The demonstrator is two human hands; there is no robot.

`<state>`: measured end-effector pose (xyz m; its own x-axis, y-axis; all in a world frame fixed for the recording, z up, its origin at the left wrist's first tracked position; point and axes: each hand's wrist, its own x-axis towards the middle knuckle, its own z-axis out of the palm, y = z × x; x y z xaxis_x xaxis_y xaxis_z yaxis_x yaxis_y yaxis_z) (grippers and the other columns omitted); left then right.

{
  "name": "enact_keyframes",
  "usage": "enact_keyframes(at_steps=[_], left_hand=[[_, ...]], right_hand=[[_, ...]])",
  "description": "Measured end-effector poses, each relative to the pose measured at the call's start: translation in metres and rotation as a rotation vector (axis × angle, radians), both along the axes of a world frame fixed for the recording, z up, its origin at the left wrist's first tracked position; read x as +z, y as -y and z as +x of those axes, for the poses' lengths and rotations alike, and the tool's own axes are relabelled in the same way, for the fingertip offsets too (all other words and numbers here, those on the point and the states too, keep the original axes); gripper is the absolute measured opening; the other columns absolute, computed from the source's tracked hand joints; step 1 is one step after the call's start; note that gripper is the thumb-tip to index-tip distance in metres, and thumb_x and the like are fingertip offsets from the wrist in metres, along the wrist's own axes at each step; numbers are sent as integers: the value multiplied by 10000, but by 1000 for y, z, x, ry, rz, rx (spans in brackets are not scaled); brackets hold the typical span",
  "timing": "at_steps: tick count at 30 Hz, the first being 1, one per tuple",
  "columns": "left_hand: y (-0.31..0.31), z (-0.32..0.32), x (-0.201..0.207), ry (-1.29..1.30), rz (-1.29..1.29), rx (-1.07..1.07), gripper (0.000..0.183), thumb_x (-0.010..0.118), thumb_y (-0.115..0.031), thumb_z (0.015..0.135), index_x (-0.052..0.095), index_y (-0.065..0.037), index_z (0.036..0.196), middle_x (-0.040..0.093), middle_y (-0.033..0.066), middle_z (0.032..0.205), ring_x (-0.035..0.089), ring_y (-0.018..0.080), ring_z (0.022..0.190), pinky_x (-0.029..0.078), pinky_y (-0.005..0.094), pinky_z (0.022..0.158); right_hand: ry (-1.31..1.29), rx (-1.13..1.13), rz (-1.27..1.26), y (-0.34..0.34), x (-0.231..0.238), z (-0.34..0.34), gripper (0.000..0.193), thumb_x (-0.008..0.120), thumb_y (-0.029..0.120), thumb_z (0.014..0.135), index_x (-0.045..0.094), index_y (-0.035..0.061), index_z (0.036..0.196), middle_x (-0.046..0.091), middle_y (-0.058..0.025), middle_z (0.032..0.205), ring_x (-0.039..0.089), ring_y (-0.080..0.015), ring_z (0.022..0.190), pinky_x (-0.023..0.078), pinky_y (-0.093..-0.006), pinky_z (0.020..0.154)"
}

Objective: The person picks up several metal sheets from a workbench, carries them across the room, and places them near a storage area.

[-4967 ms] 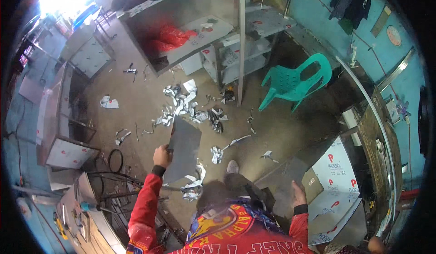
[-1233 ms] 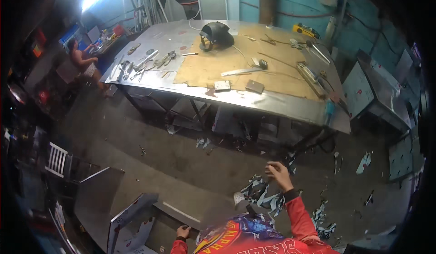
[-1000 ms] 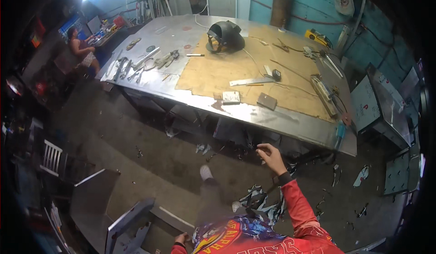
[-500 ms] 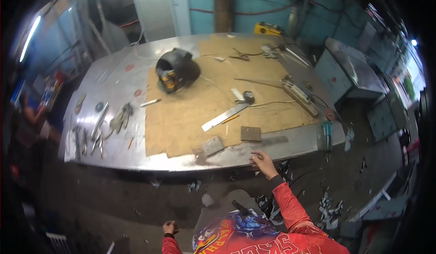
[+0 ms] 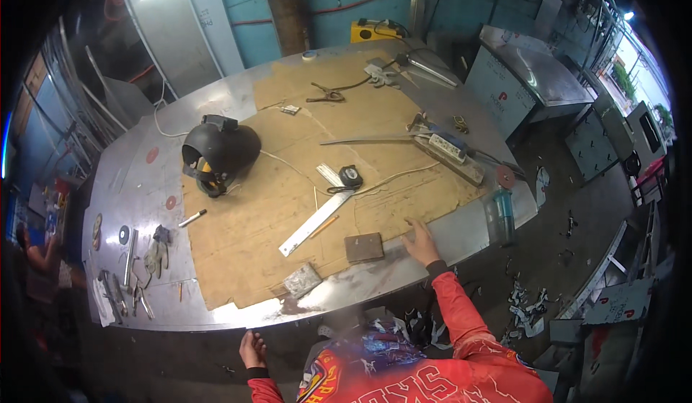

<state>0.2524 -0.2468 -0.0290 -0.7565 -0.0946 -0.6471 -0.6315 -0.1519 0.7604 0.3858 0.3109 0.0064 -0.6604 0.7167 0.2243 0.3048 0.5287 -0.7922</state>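
Note:
My right hand is over the near edge of the metal table, fingers apart, holding nothing. It is nearest to a dark brown metal plate, just left of it. A worn grey plate lies further left. Below the table's front edge hangs my left hand, with loosely bent fingers and nothing seen in it. A steel ruler lies diagonally on the cardboard, with a black tape measure at its upper part and a pencil alongside.
A black welding helmet stands on the cardboard's left side. Gloves and several hand tools are at the table's left. On the right are an electrode holder, a long box and a clear bottle. Scraps litter the floor.
My view has shifted closer to the table and turned right. My right hand has reached further over the table edge, and my left hand has risen toward the front edge.

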Motion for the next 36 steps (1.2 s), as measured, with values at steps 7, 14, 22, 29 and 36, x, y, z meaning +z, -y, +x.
enact_keyframes(at_steps=[7, 14, 22, 29, 36], left_hand=[[-10, 18, 30, 33, -148, 187, 266, 584, -213, 918, 573, -58, 1134, 626, 46, 857, 572, 125, 661, 462, 250, 544], [-57, -26, 49, -441, -501, -138, 226, 575, -146, 914, 591, -17, 1099, 650, 63, 865, 611, 112, 703, 489, 244, 554], [-180, -37, 96, -924, -905, -855, 376, 699, -140, 754, 607, -29, 1102, 599, 162, 1100, 565, 336, 1041, 468, 396, 882], [-213, -48, 71, -1107, -1064, -1202, 723, 774, -219, 644, 458, -25, 1265, 494, 174, 1230, 495, 352, 1135, 433, 434, 929], [-220, -49, 79, -794, -1088, -1215, 703, 805, -355, 588, 518, -11, 1131, 530, 164, 1076, 540, 336, 1041, 504, 437, 801]], right_hand=[[90, 154, 176, -55, -19, -26, 357, 670, 89, 750, 590, 21, 1091, 591, -199, 1067, 544, -367, 1041, 443, -410, 897], [179, 645, -3, 4, 55, -92, 514, 737, 137, 707, 565, 29, 1179, 575, -170, 1183, 537, -336, 1114, 432, -378, 953], [315, 866, 231, 58, 47, -115, 695, 770, 179, 664, 482, 49, 1283, 504, -152, 1222, 452, -328, 1175, 353, -405, 1014], [410, 709, 305, 49, 29, -75, 834, 809, 181, 618, 417, 23, 1337, 474, -182, 1222, 444, -358, 1153, 373, -426, 984], [423, 546, 384, 56, 30, -74, 750, 822, 294, 557, 533, -4, 1183, 529, -191, 1081, 510, -371, 1024, 439, -437, 873]])
